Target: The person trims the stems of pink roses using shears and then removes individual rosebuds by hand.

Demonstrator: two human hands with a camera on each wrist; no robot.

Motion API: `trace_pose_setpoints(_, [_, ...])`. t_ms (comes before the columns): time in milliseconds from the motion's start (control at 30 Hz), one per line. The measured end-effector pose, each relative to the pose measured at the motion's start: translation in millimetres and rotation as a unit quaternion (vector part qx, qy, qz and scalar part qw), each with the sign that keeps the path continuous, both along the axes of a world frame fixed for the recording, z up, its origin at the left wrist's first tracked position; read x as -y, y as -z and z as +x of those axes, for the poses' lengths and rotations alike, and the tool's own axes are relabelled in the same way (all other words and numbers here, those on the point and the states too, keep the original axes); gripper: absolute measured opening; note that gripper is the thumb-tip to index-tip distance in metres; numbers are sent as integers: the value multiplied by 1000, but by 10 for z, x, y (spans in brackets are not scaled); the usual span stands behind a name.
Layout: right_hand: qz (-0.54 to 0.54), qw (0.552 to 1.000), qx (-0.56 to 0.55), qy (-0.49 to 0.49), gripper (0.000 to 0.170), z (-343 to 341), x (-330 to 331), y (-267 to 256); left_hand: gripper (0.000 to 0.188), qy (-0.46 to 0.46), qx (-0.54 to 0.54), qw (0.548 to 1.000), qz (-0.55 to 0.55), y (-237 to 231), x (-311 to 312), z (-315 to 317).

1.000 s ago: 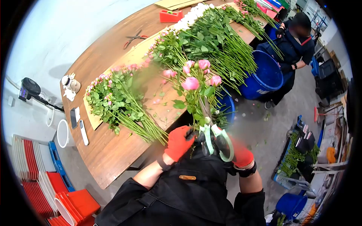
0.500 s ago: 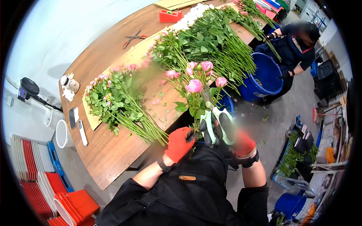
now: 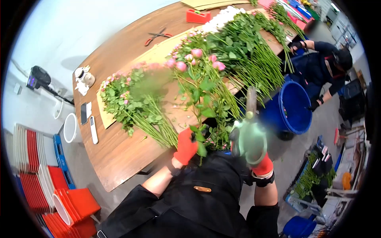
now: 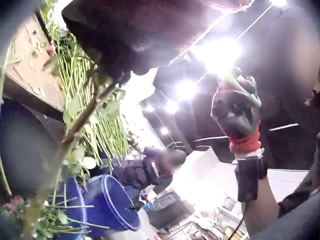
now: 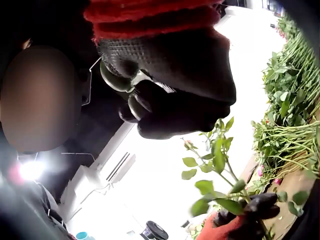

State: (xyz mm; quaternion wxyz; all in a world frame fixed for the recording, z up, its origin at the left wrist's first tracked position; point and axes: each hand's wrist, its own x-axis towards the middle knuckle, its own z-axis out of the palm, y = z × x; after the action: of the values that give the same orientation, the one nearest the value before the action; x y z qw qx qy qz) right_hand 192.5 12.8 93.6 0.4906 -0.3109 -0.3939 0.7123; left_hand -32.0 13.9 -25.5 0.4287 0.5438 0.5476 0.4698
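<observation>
My left hand (image 3: 187,146), in a red and black glove, grips the lower stem of a pink spray rose (image 3: 181,66). The rose leans forward over the table, its heads overlapping the bunches behind. In the left wrist view its bare brown stem (image 4: 75,125) runs past my fingers; the right wrist view shows leaves (image 5: 220,160) along it. To the right of the stem, and apart from it, my right hand (image 3: 262,164) holds green-handled scissors (image 3: 253,141), blurred in the head view. Their handles (image 5: 117,80) sit in my curled gloved fingers.
Rose bunches (image 3: 147,115) lie on the wooden table (image 3: 119,170), with more piled further back. Pliers (image 3: 158,36) and a red tape dispenser (image 3: 198,16) sit at the back. A blue bucket (image 3: 295,107) stands right, beside another person (image 3: 323,71). Red crates (image 3: 75,206) are at left.
The rose has tipped away from me, its heads moving forward and left. My scissors have moved right, away from the stem. The other person now bends lower beside the bucket.
</observation>
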Motion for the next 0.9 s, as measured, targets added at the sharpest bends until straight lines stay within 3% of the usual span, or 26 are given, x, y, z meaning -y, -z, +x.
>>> trace_pose_setpoints(67, [-113, 993, -22, 3, 52, -24, -220, 148, 25, -23, 39, 995, 94, 96, -69, 13])
trace_pose_setpoints(100, [-90, 995, -11, -41, 44, 10, -309, 326, 24, 18, -138, 981, 135, -113, -65, -47])
trace_pose_setpoints(167, [26, 972, 232, 13, 37, -100, -474, 599, 26, 45, -26, 992, 117, -101, -115, -109])
trace_pose_setpoints(200, [79, 956, 277, 48, 37, -231, -485, 640, 27, 61, 28, 992, 108, -71, -144, -168])
trace_pose_setpoints(233, [56, 880, 472, -3, 46, -234, -694, 948, 32, 103, -83, 971, 198, 121, -178, -313])
trace_pose_setpoints(267, [68, 864, 499, 4, 51, -364, -746, 913, 34, 101, -150, 967, 180, -53, -115, -290])
trace_pose_setpoints(333, [112, 764, 635, -13, 51, -547, -932, 1170, 32, 87, -76, 979, 166, 56, -74, -334])
trace_pose_setpoints(367, [147, 752, 642, 12, 47, -620, -951, 1242, 32, 85, -54, 983, 152, 166, -56, -370])
trace_pose_setpoints(400, [199, 802, 563, 25, 46, -671, -971, 1252, 32, 82, -32, 987, 137, 227, -40, -400])
trace_pose_setpoints(433, [177, 809, 559, 31, 46, -719, -993, 1260, 32, 79, -10, 990, 120, 283, -23, -437])
trace_pose_setpoints(533, [121, 854, 506, 30, 44, -787, -1044, 1187, 34, 93, -95, 980, 146, 191, 2, -552])
trace_pose_setpoints(567, [103, 869, 483, 4, 43, -736, -1031, 1116, 33, 116, -70, 977, 164, 187, 11, -583])
trace_pose_setpoints(600, [111, 858, 501, 17, 40, -749, -987, 973, 32, 105, -24, 988, 114, 150, 35, -564])
trace_pose_setpoints(667, [88, 932, 353, -8, 33, -661, -991, 1103, 31, 84, 67, 994, 14, 54, 54, -495])
trace_pose_setpoints(700, [23, 973, 231, 0, 30, -693, -878, 869, 32, 143, 215, 964, -56, 122, -10, -516])
trace_pose_setpoints(733, [-41, 993, 108, 6, 27, -716, -786, 629, 33, 144, 254, 953, -80, 98, -54, -523])
trace_pose_setpoints(767, [-38, 991, 115, -51, 25, -619, -815, 662, 34, 142, 290, 941, -104, 35, -73, -565])
trace_pose_setpoints(800, [-59, 993, 91, -41, 23, -644, -826, 756, 36, 139, 326, 926, -128, 4, -54, -594])
trace_pose_setpoints(833, [-52, 992, 107, -44, 23, -606, -796, 800, 38, 103, 242, 957, -127, 71, -51, -573])
trace_pose_setpoints(900, [-47, 991, 120, -45, 25, -585, -744, 767, 38, 125, 285, 943, -115, 65, -63, -590])
